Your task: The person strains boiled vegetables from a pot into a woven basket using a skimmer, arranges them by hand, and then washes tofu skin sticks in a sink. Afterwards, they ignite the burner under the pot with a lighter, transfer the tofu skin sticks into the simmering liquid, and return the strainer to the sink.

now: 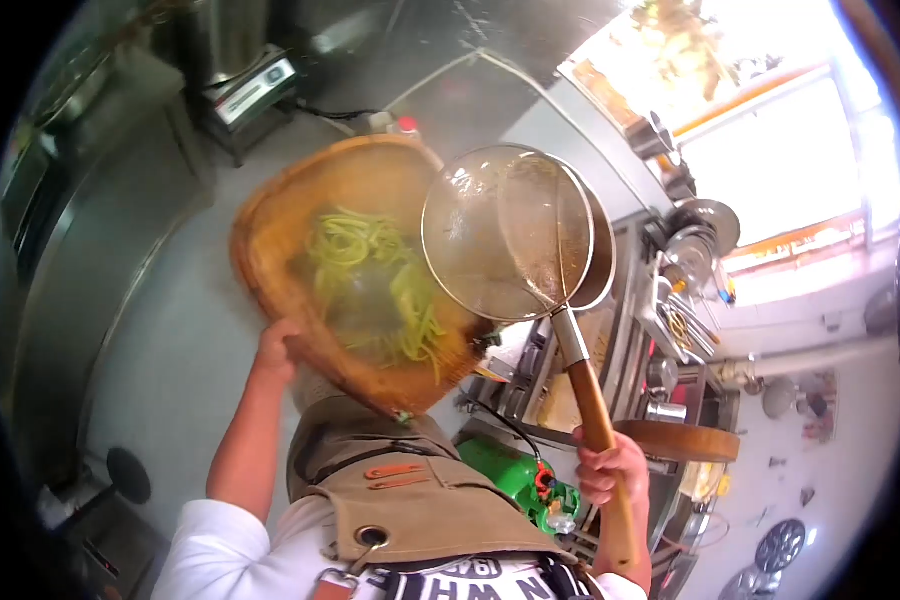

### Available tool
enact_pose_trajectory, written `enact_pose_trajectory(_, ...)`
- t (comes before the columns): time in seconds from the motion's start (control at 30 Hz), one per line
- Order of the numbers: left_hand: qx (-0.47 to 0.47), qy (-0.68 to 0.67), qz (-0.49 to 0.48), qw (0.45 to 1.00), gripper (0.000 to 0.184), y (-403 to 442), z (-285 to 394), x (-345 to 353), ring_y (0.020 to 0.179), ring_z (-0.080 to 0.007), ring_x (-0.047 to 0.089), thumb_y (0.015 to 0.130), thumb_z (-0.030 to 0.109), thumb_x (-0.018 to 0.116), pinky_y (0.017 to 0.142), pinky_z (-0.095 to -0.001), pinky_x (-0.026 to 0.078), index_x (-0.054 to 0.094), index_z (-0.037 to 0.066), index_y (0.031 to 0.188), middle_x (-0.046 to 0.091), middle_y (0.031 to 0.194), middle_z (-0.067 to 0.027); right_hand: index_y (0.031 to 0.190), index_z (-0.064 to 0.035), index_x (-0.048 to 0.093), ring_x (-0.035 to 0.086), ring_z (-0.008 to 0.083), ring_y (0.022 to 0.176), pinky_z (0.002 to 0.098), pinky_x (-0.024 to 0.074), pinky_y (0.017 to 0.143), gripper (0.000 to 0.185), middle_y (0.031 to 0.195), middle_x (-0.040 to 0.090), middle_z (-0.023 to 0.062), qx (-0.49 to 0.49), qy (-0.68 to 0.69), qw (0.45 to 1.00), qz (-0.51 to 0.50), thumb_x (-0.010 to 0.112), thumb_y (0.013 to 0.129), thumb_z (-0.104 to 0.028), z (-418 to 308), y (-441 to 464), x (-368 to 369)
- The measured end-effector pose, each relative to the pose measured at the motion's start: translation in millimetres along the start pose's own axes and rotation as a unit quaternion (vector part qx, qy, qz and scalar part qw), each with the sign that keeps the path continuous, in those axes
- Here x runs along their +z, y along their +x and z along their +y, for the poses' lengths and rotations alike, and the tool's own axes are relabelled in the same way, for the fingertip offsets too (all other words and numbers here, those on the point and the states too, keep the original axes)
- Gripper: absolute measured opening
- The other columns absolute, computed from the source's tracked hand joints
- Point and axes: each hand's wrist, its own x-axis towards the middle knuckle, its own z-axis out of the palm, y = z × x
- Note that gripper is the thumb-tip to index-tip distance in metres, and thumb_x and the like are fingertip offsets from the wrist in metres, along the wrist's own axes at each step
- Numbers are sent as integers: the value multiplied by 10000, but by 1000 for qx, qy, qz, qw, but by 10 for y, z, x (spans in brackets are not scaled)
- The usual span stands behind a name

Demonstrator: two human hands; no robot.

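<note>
On the left, my left hand (278,350) is closed on the near-left edge of a large wooden cutting board (270,225). Green sliced vegetable strips (365,240) lie spread over the board's middle and right part; steam or blur softens them. My right hand (610,468) is wrapped round the wooden handle of a round wire-mesh skimmer (510,230). The skimmer's mesh head is raised beside the board's right side and covers part of it from my view. Behind the mesh, the rim of a metal pot (603,250) shows, mostly hidden.
A green gas cylinder (500,465) with a hose stands below the stove (540,375) at right. A round wooden block (680,440) is near my right hand. Stacked metal lids and bowls (705,235) sit by the window. A digital scale (257,90) is at upper left.
</note>
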Motion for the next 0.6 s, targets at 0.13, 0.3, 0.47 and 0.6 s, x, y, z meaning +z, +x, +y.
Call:
enact_pose_trajectory(0.13, 40, 16, 29, 999, 371, -64, -44, 101, 935, -248, 580, 683, 129, 556, 876, -379, 457, 571, 14, 1035, 619, 972, -81, 1150, 84, 390, 406, 93, 440, 237, 359, 340, 412, 721, 454, 63, -16, 200, 968, -149, 492, 781, -68, -336, 122, -524)
enact_pose_trajectory(0.3, 51, 29, 55, 997, 474, -87, -112, 95, 994, -268, 560, 657, 140, 545, 904, -393, 444, 532, 16, 1115, 602, 1046, -86, 1120, 14, 470, 400, 106, 415, 257, 329, 334, 388, 639, 433, 29, -158, -114, 977, 89, 516, 741, -54, -708, 756, -629)
enact_pose_trajectory(0.47, 52, 49, 79, 994, 538, -183, -127, 365, 1049, -291, 527, 620, 158, 541, 934, -411, 422, 513, 17, 1139, 573, 1112, -97, 1157, 27, 474, 586, 227, 660, 330, 483, 601, 430, 791, 586, 128, -321, -434, 821, 184, 542, 746, -80, -541, 1838, -1088)
enact_pose_trajectory(0.6, 55, 52, 82, 994, 536, -268, -125, 492, 1049, -297, 525, 619, 152, 535, 937, -414, 419, 512, 16, 1136, 569, 1115, -101, 1142, 24, 463, 593, 291, 764, 366, 473, 706, 415, 846, 591, 209, -305, -556, 743, 216, 587, 758, -73, -487, 2133, -878)
